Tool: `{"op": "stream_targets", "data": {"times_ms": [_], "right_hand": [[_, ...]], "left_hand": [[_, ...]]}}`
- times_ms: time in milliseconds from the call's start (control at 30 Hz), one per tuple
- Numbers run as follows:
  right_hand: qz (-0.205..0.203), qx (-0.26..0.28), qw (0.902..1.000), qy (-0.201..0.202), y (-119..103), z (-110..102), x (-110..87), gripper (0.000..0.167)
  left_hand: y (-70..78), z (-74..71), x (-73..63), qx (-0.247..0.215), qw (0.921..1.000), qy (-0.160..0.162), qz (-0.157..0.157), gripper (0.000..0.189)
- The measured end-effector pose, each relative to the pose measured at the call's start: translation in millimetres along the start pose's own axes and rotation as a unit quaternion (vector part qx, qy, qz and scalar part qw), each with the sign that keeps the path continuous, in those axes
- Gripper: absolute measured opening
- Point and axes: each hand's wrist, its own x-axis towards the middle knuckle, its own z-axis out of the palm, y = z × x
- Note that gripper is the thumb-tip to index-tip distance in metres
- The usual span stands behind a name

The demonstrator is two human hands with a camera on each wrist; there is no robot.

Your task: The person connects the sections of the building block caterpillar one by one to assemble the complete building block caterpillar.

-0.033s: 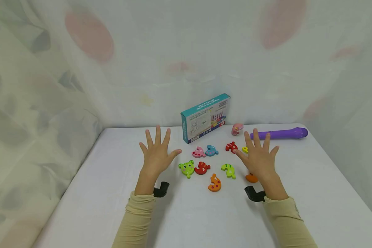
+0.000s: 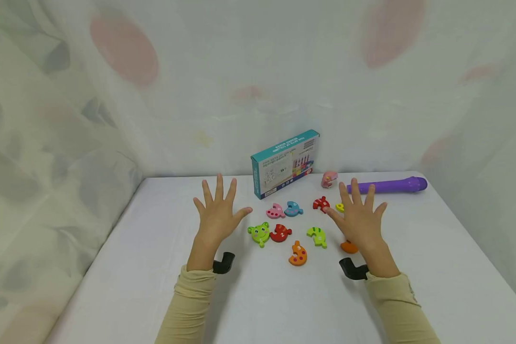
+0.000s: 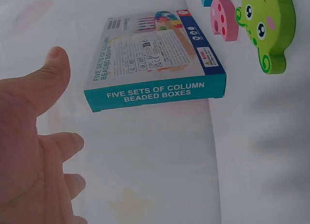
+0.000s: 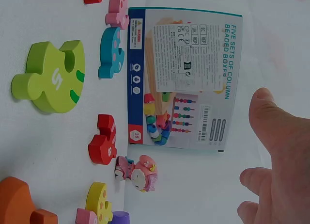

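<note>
My left hand is held above the white table with its fingers spread, holding nothing. Nearest to it is a green puzzle piece with a smiling face, lying beside a red piece numbered 2. My right hand, also spread and holding nothing, hovers over the right side of the pieces. It partly covers an orange piece and a yellow piece. Between the hands lie an orange piece numbered 3, a green piece numbered 5, a red piece, a pink piece and a blue piece.
A teal and white bead-set box stands on edge at the back of the table. A small pink figurine sits right of it, and a purple toy microphone lies at the back right. Patterned cloth hangs behind.
</note>
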Motion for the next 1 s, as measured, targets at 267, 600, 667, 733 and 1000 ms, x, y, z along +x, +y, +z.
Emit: {"op": "stream_targets", "data": {"times_ms": [267, 600, 667, 733, 1000], "right_hand": [[-0.001, -0.001, 1.0, -0.001, 0.7, -2.7, -2.8, 0.084], [-0.051, 0.009, 0.9986, 0.003, -12.8, 7.8, 3.5, 0.078], [-0.067, 0.011, 0.9977, -0.002, -17.8, 14.6, 2.4, 0.075], [-0.085, 0.019, 0.9961, -0.013, -23.3, 21.3, 0.3, 0.072], [-0.131, 0.067, 0.9851, -0.088, -49.4, 44.9, -10.2, 0.061]], "left_hand": [[-3.6, -0.8, -1.1, -0.024, 0.9992, -0.017, 0.026, 0.087], [-8.3, 11.2, 22.1, -0.112, 0.9816, -0.065, 0.141, 0.065], [-7.2, 20.0, 26.6, -0.13, 0.9743, -0.096, 0.157, 0.057], [-5.9, 30.7, 29.9, -0.141, 0.9674, -0.131, 0.165, 0.048], [-0.8, 65.0, 33.9, -0.143, 0.9496, -0.231, 0.157, 0.045]]}}
